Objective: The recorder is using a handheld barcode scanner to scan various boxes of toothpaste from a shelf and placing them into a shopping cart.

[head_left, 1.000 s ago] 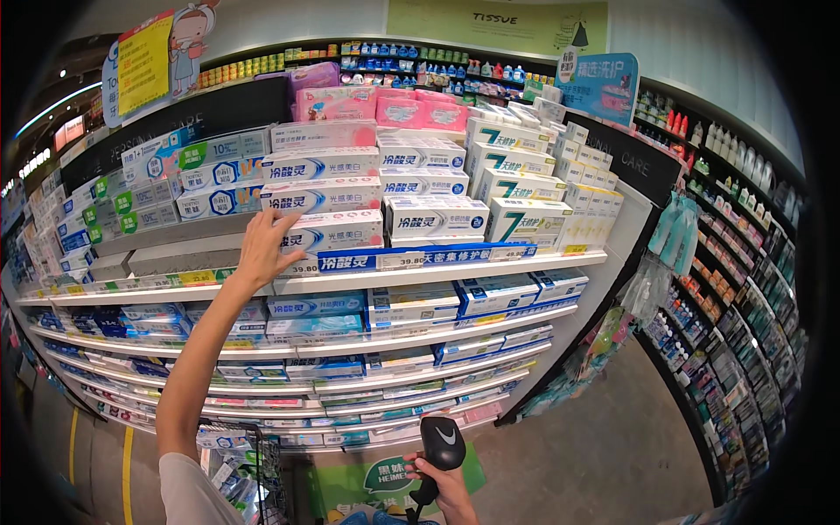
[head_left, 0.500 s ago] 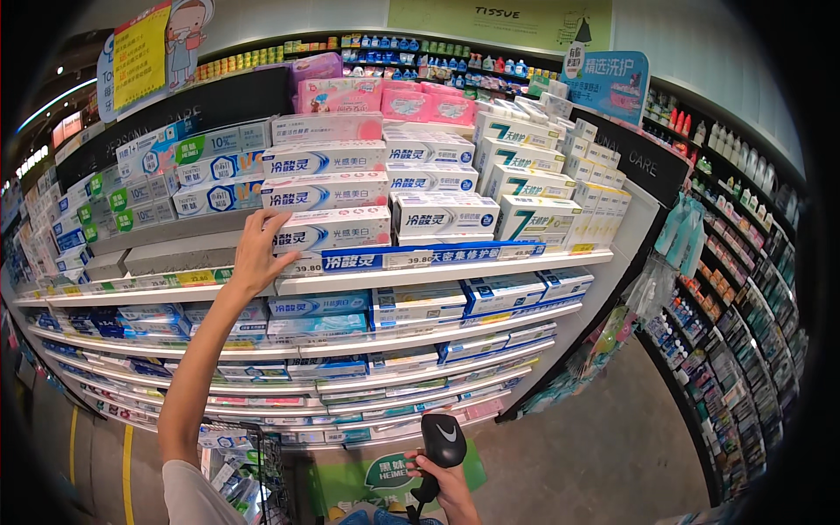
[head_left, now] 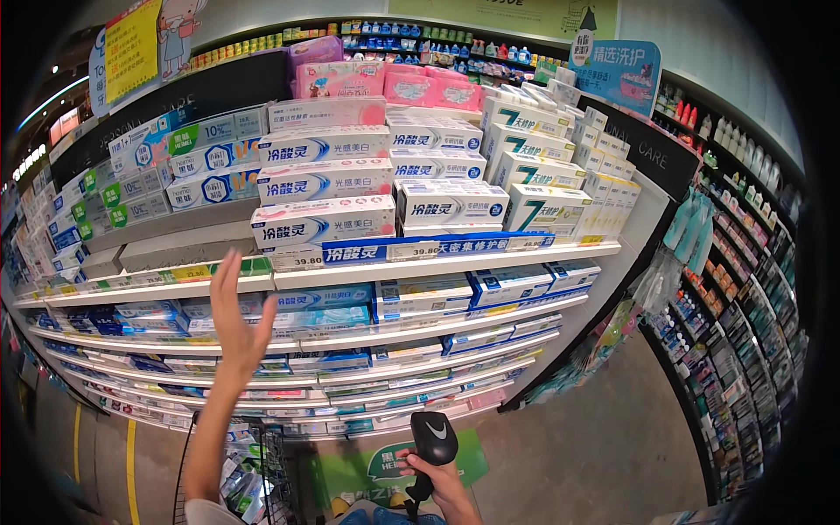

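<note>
My left hand (head_left: 236,324) hangs in the air in front of the shelves, fingers stretched and spread, holding nothing. Beyond and above it, a white toothpaste box (head_left: 324,223) with a blue swoosh lies at the front of a stepped stack on the top shelf (head_left: 350,273). Low in the picture, my right hand (head_left: 444,483) wraps round the handle of a black barcode scanner (head_left: 435,439). The scanner's rounded head points up and away from me.
More boxes in white, green and gold (head_left: 544,208) fill the stack's right side. Several lower shelves (head_left: 332,337) hold packaged goods. By my left forearm stands a wire basket (head_left: 278,477) with packages inside. A green floor mat (head_left: 459,464) lies below the scanner; plastic bags (head_left: 656,284) hang at the display's right end.
My left hand has let go of the front toothpaste box and moved down toward me. That box stays on the shelf. The right hand still grips the scanner.
</note>
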`<state>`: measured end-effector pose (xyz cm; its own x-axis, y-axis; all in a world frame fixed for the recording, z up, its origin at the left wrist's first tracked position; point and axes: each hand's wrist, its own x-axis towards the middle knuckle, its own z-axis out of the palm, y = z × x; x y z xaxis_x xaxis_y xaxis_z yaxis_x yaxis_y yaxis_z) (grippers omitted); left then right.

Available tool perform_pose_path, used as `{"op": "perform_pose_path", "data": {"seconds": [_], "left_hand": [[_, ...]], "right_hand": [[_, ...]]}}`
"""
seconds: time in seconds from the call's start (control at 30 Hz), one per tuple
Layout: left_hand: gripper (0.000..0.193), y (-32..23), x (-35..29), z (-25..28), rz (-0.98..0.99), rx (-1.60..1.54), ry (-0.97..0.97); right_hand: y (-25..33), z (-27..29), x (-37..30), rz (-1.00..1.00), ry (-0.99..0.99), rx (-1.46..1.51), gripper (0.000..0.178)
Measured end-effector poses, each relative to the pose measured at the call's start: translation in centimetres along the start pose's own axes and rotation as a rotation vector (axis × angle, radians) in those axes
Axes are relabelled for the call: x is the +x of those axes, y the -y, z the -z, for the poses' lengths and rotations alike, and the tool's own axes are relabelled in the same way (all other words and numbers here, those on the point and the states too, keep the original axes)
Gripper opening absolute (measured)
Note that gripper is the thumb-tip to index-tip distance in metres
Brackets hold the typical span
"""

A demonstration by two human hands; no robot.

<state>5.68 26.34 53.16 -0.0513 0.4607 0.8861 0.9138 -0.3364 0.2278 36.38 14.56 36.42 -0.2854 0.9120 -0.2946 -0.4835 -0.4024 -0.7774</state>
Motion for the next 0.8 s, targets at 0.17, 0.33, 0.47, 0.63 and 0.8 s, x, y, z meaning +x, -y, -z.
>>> {"op": "perform_pose_path", "data": {"seconds": [0.17,0.33,0.47,0.63,0.8], "left_hand": [[0.063,-2.2,-18.7,2.1,0.362,-0.041,0.163],[0.07,-2.7,-37.7,6.4,0.956,0.207,0.396],[0.081,-3.2,-47.9,9.8,0.971,0.47,0.489],[0.083,-6.3,-56.9,14.6,1.135,0.708,0.63],[0.073,-4.6,-56.3,14.8,1.41,0.638,0.666]], "right_hand": [[-0.9,-1.0,1.1,-0.035,0.075,-0.083,0.033],[-0.8,-3.0,2.3,-0.121,0.127,-0.131,0.03],[-1.6,-3.4,3.2,-0.184,0.231,-0.203,0.029],[-4.4,-7.7,3.7,-0.365,0.537,-0.346,0.041],[-4.7,-9.4,2.8,-0.368,0.635,-0.41,0.046]]}}
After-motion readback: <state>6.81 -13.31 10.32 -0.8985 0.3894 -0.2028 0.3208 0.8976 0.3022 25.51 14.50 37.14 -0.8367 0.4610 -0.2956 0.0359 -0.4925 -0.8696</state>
